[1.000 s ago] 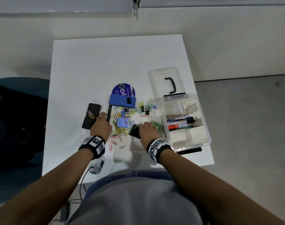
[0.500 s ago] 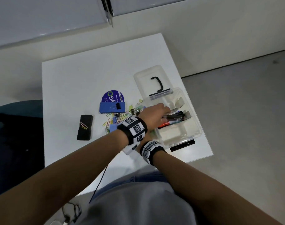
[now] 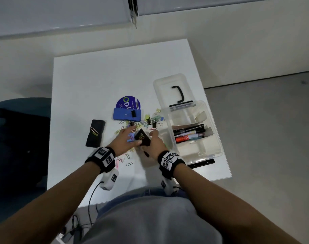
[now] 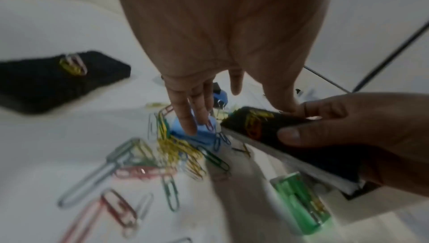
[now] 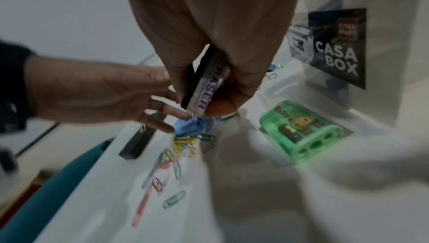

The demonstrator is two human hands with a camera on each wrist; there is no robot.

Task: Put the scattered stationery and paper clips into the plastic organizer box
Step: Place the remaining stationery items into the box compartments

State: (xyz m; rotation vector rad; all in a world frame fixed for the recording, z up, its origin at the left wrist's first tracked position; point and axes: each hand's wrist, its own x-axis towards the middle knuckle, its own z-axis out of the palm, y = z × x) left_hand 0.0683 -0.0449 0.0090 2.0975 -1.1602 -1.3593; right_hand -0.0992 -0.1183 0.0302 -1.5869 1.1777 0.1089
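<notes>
Head view shows the right hand [image 3: 154,144] gripping a black eraser [image 3: 142,138] by its edges, lifted off the white table [image 3: 90,81] with a few paper clips stuck to its felt face. From the right wrist view, the thumb and fingers curl round the eraser's sides, and its white edge reads "ERASER". The left hand [image 3: 123,142] is beside it with fingers spread and straight, holding nothing; its thumb touches the eraser's near corner, and its fingertips [image 4: 188,122] reach down onto a small blue block [image 4: 199,135] lying among the scattered paper clips [image 4: 171,151].

A green sharpener [image 5: 301,133] sits on the table just beside the clear organizer box [image 3: 215,138], which stands open at the table's right edge with its lid [image 3: 169,87] folded back. Several markers [image 3: 188,133] lie in the box's middle compartment. A 2nd black eraser [image 3: 95,135], with a yellow clip on top, lies well to the left of the hands. Farther back, a blue eraser [image 3: 127,114] carrying a black binder clip rests against a round blue disc [image 3: 127,103], with more binder clips [image 3: 152,121] between it and the box.
</notes>
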